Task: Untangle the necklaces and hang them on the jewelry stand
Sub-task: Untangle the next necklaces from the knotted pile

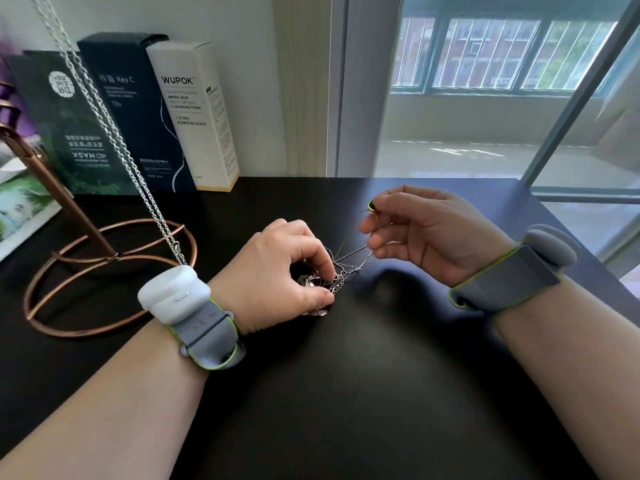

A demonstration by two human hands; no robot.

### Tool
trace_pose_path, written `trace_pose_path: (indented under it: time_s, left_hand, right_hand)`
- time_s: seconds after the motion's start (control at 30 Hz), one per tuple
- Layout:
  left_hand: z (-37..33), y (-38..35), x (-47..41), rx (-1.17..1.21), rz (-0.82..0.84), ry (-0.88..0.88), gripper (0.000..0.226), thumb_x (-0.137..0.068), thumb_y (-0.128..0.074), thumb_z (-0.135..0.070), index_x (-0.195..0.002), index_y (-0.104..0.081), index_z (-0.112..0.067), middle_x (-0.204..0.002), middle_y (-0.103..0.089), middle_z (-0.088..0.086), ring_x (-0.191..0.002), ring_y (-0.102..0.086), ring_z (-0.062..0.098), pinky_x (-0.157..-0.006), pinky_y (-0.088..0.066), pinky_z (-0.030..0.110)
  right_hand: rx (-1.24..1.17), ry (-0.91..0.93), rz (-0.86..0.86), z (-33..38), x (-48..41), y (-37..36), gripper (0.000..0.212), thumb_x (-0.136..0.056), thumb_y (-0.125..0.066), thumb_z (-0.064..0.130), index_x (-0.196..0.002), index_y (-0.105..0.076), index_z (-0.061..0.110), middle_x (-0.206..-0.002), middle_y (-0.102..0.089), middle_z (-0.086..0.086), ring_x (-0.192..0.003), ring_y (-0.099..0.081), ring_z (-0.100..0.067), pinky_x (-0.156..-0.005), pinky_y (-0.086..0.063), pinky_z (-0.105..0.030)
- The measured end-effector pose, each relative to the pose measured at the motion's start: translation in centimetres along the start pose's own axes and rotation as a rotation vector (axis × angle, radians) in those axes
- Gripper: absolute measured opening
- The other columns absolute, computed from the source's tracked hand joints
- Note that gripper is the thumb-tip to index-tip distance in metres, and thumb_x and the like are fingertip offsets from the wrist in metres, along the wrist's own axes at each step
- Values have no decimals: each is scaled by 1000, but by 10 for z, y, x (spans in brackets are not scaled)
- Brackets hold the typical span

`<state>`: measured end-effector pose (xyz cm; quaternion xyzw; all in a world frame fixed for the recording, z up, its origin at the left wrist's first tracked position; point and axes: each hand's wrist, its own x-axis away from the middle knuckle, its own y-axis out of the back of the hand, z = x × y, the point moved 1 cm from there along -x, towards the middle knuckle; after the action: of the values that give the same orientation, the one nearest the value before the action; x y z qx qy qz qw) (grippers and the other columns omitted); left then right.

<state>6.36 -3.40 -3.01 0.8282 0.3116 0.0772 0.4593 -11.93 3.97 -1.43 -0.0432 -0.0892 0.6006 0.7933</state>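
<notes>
A tangle of thin silver necklaces (323,285) lies on the black table (346,393) between my hands. My left hand (277,271) pinches the clump with thumb and fingertips and hides part of it. My right hand (426,230), raised a little to the right, pinches a fine strand (356,252) that runs taut from the clump. A copper jewelry stand (100,271) with a ring base stands at the left. A thicker silver chain (114,140) hangs from it down to the base behind my left wrist.
Three upright cosmetic boxes (194,116) line the wall at the back left. A printed card (20,209) lies at the far left edge. The table's right edge runs beside a glass door (519,116). Both wrists wear strapped grey devices.
</notes>
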Motion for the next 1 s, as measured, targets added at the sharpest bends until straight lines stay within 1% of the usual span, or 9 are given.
trace_pose_path:
  time_s: [0.17,0.4,0.47,0.6,0.67,0.73,0.8,0.9,1.0]
  left_hand:
    - [0,0,1,-3,15,3,18,-57,-67,-43,-71,-65,-32,-89,-55,-14,-96,-45,4,-92,-37,31]
    - [3,0,1,-21,-6,-2,20,-57,-66,-47,-68,-66,-31,-86,-56,-15,-94,-46,4,-91,-38,33]
    - [4,0,1,-22,-21,-3,22,-58,-65,-53,-66,-64,-33,-85,-57,-13,-92,-46,4,-89,-39,33]
    - [3,-3,0,-5,-91,-4,19,-65,-64,-50,-67,-62,-31,-83,-58,-11,-90,-49,5,-85,-39,26]
    - [3,-4,-1,6,-113,-28,16,-68,-64,-46,-70,-61,-30,-83,-58,-10,-89,-51,8,-82,-40,24]
    - [3,-5,-2,10,-127,-43,15,-69,-65,-43,-73,-63,-29,-84,-58,-9,-89,-51,8,-80,-40,24]
    - [2,-6,-3,13,-125,-59,15,-70,-68,-40,-76,-65,-28,-86,-57,-9,-89,-50,8,-81,-40,24]
    - [-2,-8,-4,19,-109,-93,11,-74,-76,-30,-80,-68,-25,-87,-56,-10,-89,-48,7,-83,-39,26]
    - [-5,-11,-5,9,-80,-104,10,-75,-76,-28,-81,-69,-24,-88,-55,-10,-91,-48,9,-85,-39,29]
  right_hand:
    - [7,18,-110,4,-5,11,11,-89,-57,11,-78,-58,10,-59,-60,-6,-41,-41,-14,-47,-36,-25]
    - [43,42,-183,10,-5,22,5,-89,-57,11,-84,-56,9,-53,-51,-1,-38,-30,-10,-36,-21,-16]
    - [54,47,-193,11,-5,23,5,-89,-58,13,-86,-57,9,-52,-51,-1,-39,-29,-11,-37,-22,-17]
    - [29,38,-182,10,-5,23,8,-91,-58,16,-83,-58,14,-52,-50,-2,-39,-30,-12,-45,-36,-22]
    - [63,31,-171,10,-4,22,9,-91,-57,16,-82,-58,15,-51,-49,-1,-38,-28,-12,-42,-35,-21]
    - [149,42,-170,9,-4,22,11,-91,-58,16,-81,-58,14,-51,-48,-2,-38,-25,-11,-37,-25,-17]
    - [291,67,-179,10,-3,23,11,-91,-58,16,-80,-60,13,-53,-50,-3,-37,-25,-10,-35,-20,-16]
    - [523,98,-168,7,-4,22,11,-89,-59,18,-79,-61,15,-55,-55,-3,-38,-31,-10,-35,-24,-17]
    - [756,131,-185,1,-8,22,11,-86,-59,20,-76,-63,16,-53,-60,1,-40,-41,-14,-37,-31,-18]
